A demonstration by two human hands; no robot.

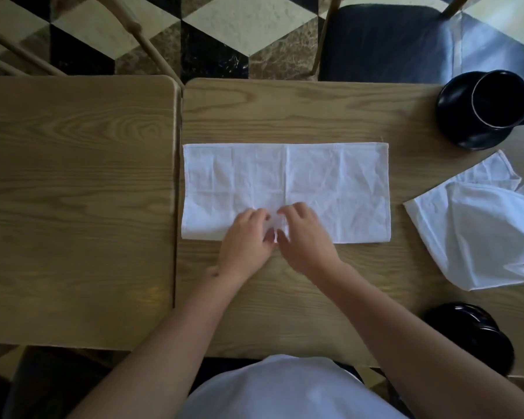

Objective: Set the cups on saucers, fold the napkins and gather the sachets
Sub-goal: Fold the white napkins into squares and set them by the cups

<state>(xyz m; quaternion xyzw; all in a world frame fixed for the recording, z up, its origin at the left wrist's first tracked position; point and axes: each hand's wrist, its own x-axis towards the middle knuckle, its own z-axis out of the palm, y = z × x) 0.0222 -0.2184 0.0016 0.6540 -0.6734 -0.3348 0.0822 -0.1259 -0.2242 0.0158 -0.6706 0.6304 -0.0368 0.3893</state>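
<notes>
Napkin (286, 189) lies long axis left-right on worktop (285, 116). Near edge at mid-length is pinched by left hand (245, 240) and right hand (304, 241), side by side.

We seem to be in a café or small restaurant. Two wooden tables (79, 207) are pushed edge to edge. At twelve o'clock lies a cube-patterned marble floor (218, 34). A dark padded chair (387, 40) sits at one o'clock, and a black cup (501, 99) on a saucer (454, 116) at two o'clock.
</notes>
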